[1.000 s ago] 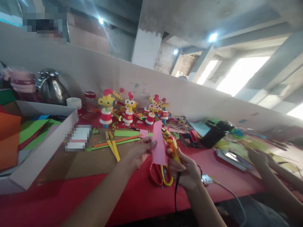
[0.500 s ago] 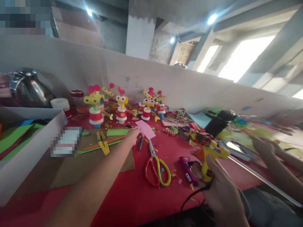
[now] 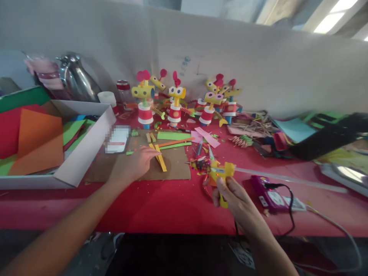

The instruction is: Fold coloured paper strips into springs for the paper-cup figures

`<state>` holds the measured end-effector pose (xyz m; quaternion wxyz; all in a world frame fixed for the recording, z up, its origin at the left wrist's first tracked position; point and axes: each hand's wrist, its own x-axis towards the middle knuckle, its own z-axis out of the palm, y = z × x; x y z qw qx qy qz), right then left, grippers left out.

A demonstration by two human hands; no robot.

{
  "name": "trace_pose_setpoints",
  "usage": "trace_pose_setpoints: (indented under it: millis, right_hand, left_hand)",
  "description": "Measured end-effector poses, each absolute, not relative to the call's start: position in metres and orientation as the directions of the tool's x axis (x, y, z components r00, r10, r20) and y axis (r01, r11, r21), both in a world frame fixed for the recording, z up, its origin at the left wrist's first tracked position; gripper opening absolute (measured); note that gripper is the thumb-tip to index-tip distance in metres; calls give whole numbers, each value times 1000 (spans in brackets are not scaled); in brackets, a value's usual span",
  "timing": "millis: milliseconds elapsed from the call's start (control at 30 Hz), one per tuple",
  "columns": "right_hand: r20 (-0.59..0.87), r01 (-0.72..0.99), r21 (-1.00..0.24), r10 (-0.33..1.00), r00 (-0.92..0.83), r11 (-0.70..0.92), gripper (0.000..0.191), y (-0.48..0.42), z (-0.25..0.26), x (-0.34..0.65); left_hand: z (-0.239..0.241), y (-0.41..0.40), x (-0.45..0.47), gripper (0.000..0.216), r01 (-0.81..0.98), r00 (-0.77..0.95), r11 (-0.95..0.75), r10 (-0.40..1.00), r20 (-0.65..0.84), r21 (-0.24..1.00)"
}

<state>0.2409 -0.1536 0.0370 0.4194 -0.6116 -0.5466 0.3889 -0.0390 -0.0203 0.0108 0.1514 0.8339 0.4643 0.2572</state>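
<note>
My right hand grips a yellow hot glue gun, its nozzle pointing left over the table. A long clear glue stick extends from the back of the gun. My left hand is over the brown cardboard, fingers stretched out at the crossed yellow paper strips; whether the fingertips touch them is unclear. Past the strips are a green paper piece and pink paper pieces. Scissors lie partly hidden behind the glue gun.
Several paper-cup figures stand along the back wall. On the left is a white box of coloured paper, with a metal jug behind. A purple power socket with cords sits right. A blurred phone lies near the box.
My left hand has left the pink paper and come back to the yellow strips. My right hand has brought the glue gun leftward, in front of the scissors. The view has turned left and down.
</note>
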Motion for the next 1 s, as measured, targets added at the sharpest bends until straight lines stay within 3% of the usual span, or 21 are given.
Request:
trace_pose_setpoints:
  millis: [100, 200, 333, 600, 667, 833, 1000]
  right_hand:
    - [-37, 444, -896, 999, 7, -36, 45, -144, 32, 220]
    - [-44, 499, -866, 999, -12, -32, 42, -139, 27, 210]
    - [-82, 522, -850, 997, -11, -64, 42, -135, 19, 207]
    - [-78, 554, -829, 997, 28, -80, 42, -128, 17, 203]
    - [-74, 551, -831, 997, 20, -73, 41, -126, 20, 200]
    - [-102, 546, -835, 994, -25, -72, 36, -118, 25, 190]
    - [-104, 574, -817, 993, -54, -54, 32, -111, 24, 183]
  left_hand:
    - [-6, -21, -43, 64, 674, 604, -682, 730, 319, 284]
    - [-15, -15, -43, 51, 655, 653, -734, 669, 355, 177]
    - [-17, -11, -44, 28, 627, 644, -761, 627, 438, 169]
    - [-5, -20, -47, 25, 599, 600, -797, 512, 615, 78]
    - [1, -20, -53, 26, 620, 601, -781, 533, 596, 73]
    - [7, -18, -70, 16, 514, 772, -848, 524, 360, 131]
    - [-1, -18, -67, 21, 533, 737, -827, 557, 383, 178]
